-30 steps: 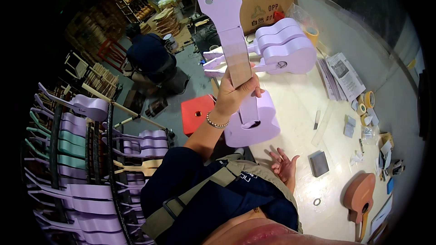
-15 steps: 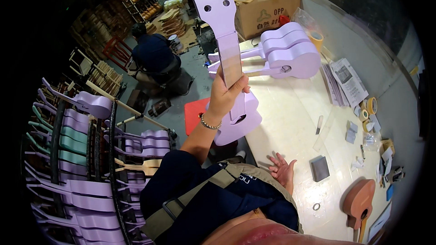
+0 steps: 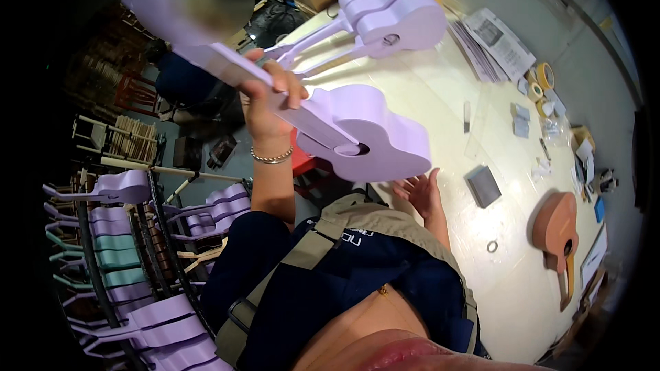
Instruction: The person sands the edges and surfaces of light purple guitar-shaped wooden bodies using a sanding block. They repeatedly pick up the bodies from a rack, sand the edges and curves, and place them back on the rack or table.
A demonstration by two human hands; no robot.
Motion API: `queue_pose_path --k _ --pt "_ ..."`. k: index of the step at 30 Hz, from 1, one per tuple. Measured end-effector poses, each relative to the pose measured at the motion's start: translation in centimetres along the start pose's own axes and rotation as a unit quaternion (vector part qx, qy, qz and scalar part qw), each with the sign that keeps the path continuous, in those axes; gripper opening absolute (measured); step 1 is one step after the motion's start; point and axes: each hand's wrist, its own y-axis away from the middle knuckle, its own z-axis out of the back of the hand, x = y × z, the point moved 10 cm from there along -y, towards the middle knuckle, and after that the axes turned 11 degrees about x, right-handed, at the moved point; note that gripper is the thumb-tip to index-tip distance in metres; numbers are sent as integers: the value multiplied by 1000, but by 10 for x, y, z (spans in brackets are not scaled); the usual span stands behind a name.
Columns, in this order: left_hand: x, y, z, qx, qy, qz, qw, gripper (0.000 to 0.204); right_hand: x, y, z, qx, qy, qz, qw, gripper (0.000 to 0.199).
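Observation:
My left hand (image 3: 269, 96) is wrapped round the neck of a lilac ukulele (image 3: 395, 134). The instrument slants across the view, headstock at the upper left and body over the table's near edge, its sound hole facing up. Part of the headstock is blurred. Just under the body's lower edge is my right hand (image 3: 422, 196), open with fingers spread and holding nothing. Its fingertips lie close to the body; whether they touch it I cannot tell. Beyond the held one, several lilac ukuleles (image 3: 405, 20) lie together on the white table (image 3: 419, 96).
Right on the table are a grey block (image 3: 483, 186), a small ring (image 3: 491, 247), a flat blade (image 3: 467, 117), newspapers (image 3: 505, 41), tape rolls (image 3: 544, 75) and a brown ukulele (image 3: 558, 223). Racked ukuleles (image 3: 161, 319) stand left. A person (image 3: 185, 82) sits behind a red stool (image 3: 302, 161).
The ukulele has swung from nearly upright to a slant, its headstock going left and its body right. My right hand has come up near the body. The view has shifted.

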Motion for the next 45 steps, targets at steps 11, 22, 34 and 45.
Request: queue_pose_path --k 11,22,34,45 --pt "85 137 145 -334 -55 383 860 47 140 34 -21 -79 150 332 928 68" --pt "188 167 191 -501 228 277 788 30 225 -49 -75 -117 501 337 789 92" --pt "328 150 230 -457 401 333 721 30 323 -166 -41 -166 597 231 750 89" --pt "350 145 242 -472 394 308 726 37 340 -201 -32 -146 606 228 748 88"
